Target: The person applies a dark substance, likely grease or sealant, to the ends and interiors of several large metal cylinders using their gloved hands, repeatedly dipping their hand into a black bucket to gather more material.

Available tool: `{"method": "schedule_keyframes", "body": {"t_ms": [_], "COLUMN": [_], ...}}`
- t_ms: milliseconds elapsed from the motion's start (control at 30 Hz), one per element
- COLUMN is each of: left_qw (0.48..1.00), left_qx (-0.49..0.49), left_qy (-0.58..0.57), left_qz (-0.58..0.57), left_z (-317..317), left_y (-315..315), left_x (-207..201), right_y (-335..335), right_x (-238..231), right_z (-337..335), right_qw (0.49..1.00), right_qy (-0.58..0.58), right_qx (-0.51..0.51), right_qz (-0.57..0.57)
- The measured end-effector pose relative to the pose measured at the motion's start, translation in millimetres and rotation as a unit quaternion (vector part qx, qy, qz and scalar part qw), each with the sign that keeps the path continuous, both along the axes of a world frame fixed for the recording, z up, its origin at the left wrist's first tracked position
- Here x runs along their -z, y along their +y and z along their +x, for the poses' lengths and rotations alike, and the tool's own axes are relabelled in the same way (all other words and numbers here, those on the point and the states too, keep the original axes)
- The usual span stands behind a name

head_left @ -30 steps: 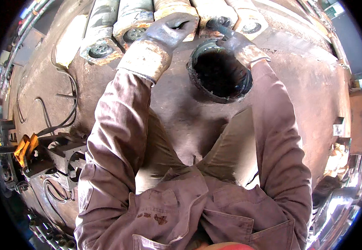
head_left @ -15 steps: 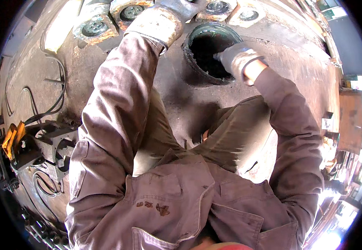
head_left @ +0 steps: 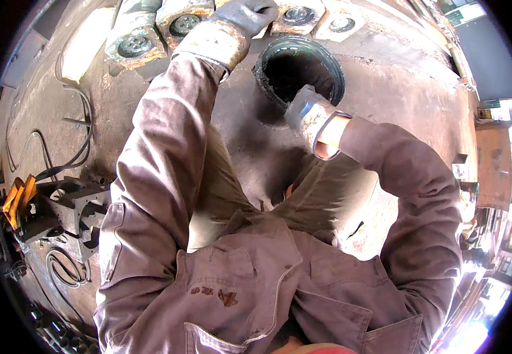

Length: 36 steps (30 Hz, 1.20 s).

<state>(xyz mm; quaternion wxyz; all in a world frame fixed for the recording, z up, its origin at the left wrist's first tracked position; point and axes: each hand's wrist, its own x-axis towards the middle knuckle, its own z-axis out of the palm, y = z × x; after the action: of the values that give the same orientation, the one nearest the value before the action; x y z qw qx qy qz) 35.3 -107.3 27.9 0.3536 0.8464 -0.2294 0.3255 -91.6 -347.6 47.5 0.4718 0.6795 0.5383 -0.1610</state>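
Both my hands wear dirty, dark-coated gloves with pale, stained backs. My left hand [head_left: 238,23] is closed over a row of rusty, pale blocks, each with a round, dark, ridged recess on top. Beside it are one block [head_left: 184,25] on the left and another block [head_left: 297,16] on the right. What its fingers hold, if anything, is hidden. My right hand [head_left: 313,112] is closed at the near rim of a round black bucket [head_left: 337,69], whose inside is coated with dark, sticky-looking stuff. Whatever may be in its fingers cannot be made out.
A black cable [head_left: 88,127] loops over the brown floor at left. Farther down lie metal brackets [head_left: 85,209] and a yellow-orange piece [head_left: 19,200]. My bent legs [head_left: 320,192] are below the bucket. A brown board or cabinet [head_left: 494,165] stands at far right.
My right hand has come out from over the bucket's right side, toward me and left to its near rim. My left hand has shifted slightly left over the blocks.
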Motion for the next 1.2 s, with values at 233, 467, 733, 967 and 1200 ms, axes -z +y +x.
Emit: {"method": "schedule_keyframes", "body": {"t_ms": [233,467,733,967,1200], "left_qw": [0.996,0.998,0.992,0.985,0.989], "left_qx": [0.063,0.004,-0.022,-0.005,-0.015], "left_qy": [0.054,0.037,0.084,0.14,0.125], "left_qz": [0.008,-0.041,-0.086,-0.1,-0.079], "left_z": [0,9,-12,-6,-15], "left_y": [0,-11,-4,-23,-7], "left_x": [-13,1,1,-2,-10], "right_y": [-7,-34,12,-4,12], "right_x": [-18,-11,-7,24,22], "right_z": [54,138,153,182,198], "right_qw": [0.955,0.801,0.811,0.847,0.871], "right_qy": [0.121,0.046,0.014,-0.062,-0.053], "right_qx": [0.239,0.345,0.391,0.332,0.285], "right_qz": [0.13,0.488,0.434,0.41,0.396]}}
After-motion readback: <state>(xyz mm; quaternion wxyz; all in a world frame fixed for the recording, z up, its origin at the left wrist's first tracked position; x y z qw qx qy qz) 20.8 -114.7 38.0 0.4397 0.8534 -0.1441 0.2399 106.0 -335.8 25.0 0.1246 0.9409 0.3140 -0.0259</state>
